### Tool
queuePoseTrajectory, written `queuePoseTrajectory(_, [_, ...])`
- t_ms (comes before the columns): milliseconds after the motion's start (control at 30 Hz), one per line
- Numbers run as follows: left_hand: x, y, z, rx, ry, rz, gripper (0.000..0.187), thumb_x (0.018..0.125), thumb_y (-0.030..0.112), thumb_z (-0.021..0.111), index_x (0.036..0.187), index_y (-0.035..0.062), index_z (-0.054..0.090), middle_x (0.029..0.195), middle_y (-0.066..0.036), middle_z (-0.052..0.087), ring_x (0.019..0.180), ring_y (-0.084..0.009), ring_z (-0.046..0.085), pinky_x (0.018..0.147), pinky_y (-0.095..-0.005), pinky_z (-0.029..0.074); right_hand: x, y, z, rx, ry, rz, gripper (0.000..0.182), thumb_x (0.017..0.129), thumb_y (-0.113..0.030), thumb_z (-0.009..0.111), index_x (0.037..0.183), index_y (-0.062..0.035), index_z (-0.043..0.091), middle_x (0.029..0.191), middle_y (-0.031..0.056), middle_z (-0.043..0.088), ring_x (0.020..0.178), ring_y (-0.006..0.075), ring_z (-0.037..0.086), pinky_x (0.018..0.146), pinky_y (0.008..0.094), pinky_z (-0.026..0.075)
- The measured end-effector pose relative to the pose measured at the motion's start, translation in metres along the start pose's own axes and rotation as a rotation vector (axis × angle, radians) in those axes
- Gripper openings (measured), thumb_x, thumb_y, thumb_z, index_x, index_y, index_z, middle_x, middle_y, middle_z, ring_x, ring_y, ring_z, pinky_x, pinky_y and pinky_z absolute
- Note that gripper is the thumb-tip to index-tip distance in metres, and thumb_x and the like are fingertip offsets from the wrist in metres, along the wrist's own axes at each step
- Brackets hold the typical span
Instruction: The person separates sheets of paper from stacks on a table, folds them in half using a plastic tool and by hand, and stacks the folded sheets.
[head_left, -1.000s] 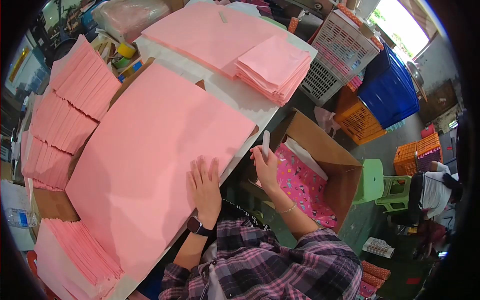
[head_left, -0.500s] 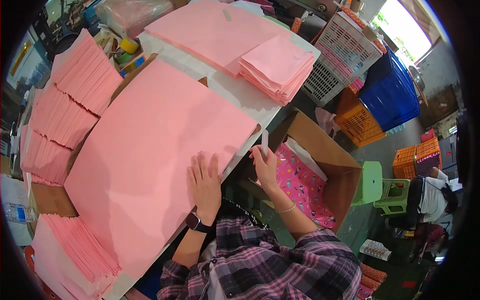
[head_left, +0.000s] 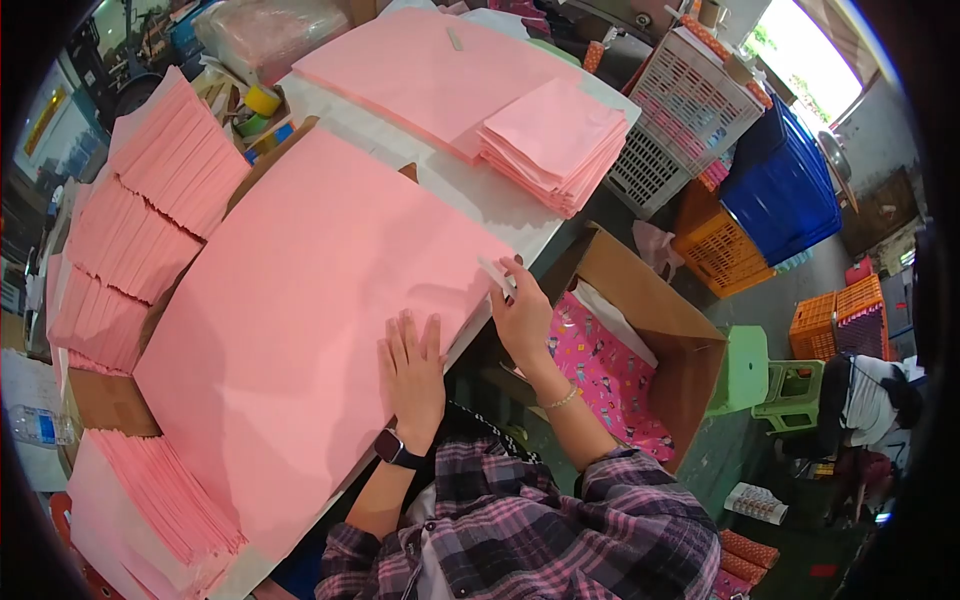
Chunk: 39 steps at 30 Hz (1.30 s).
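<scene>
A large pink sheet point(head_left: 290, 290) covers the near part of the table. My left hand point(head_left: 415, 375) lies flat on it near the front edge, fingers spread, with a dark watch point(head_left: 398, 449) on the wrist. To its right, at the sheet's right corner, my right hand point(head_left: 522, 318) is closed around a thin whitish tool point(head_left: 497, 276), which is held over the sheet. Folded pink stacks point(head_left: 175, 160) stand along the sheet's left side, and another folded stack point(head_left: 185, 500) lies at the lower left.
Beyond lie a flat pink stack point(head_left: 430, 70) and a smaller pink pile point(head_left: 555, 140). A cardboard box point(head_left: 690, 370) with patterned pink material point(head_left: 600, 375) stands right of the table. Farther right are a green stool point(head_left: 740, 370), crates point(head_left: 725, 250) and a person point(head_left: 865, 400).
My right hand has moved left and up, bringing the whitish tool from beside the table edge to over the sheet's right corner. The tool is tilted more. My left hand stays flat on the sheet.
</scene>
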<state>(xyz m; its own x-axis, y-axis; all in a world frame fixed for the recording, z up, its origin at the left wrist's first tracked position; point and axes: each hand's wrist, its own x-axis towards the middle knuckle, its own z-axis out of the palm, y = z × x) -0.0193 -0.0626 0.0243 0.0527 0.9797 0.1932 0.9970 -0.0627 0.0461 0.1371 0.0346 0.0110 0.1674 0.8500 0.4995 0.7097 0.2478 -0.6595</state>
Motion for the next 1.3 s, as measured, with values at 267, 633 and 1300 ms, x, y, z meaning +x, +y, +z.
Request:
queuePoseTrajectory(267, [0.030, -0.001, 0.000, -0.349, 0.018, 0.082, 0.063, 0.083, 0.023, 0.065, 0.136, -0.0014, 0.040, 0.139, -0.024, 0.041, 0.131, -0.0399, 0.036, 0.110, -0.0475, 0.029, 0.005, -0.013, 0.006, -0.346, -0.326, 0.100, 0.057, 0.077, -0.017, 0.068, 0.131, -0.0081, 0.052, 0.097, 0.0143, 0.069, 0.067, 0.0326, 0.067, 0.057, 0.0384, 0.052])
queuePoseTrajectory(633, [0.039, -0.001, 0.017, -0.570, 0.151, 0.012, 0.068, 0.084, 0.019, 0.064, 0.138, -0.0083, 0.032, 0.142, -0.024, 0.038, 0.134, -0.0391, 0.033, 0.112, -0.0455, 0.028, 0.002, -0.016, 0.011, -0.073, -0.218, 0.077, 0.050, 0.083, -0.015, 0.064, 0.131, -0.0080, 0.054, 0.074, 0.0147, 0.067, 0.061, 0.0327, 0.065, 0.053, 0.0408, 0.051])
queuePoseTrajectory(1300, [0.038, -0.001, 0.020, -0.513, 0.125, 0.047, 0.069, 0.086, 0.019, 0.062, 0.141, -0.0083, 0.029, 0.144, -0.025, 0.034, 0.138, -0.0395, 0.028, 0.114, -0.0469, 0.025, 0.003, -0.011, 0.031, -0.388, -0.230, -0.012, 0.048, 0.079, -0.017, 0.065, 0.126, -0.0153, 0.058, 0.110, 0.0124, 0.067, 0.065, 0.0308, 0.067, 0.056, 0.0390, 0.053])
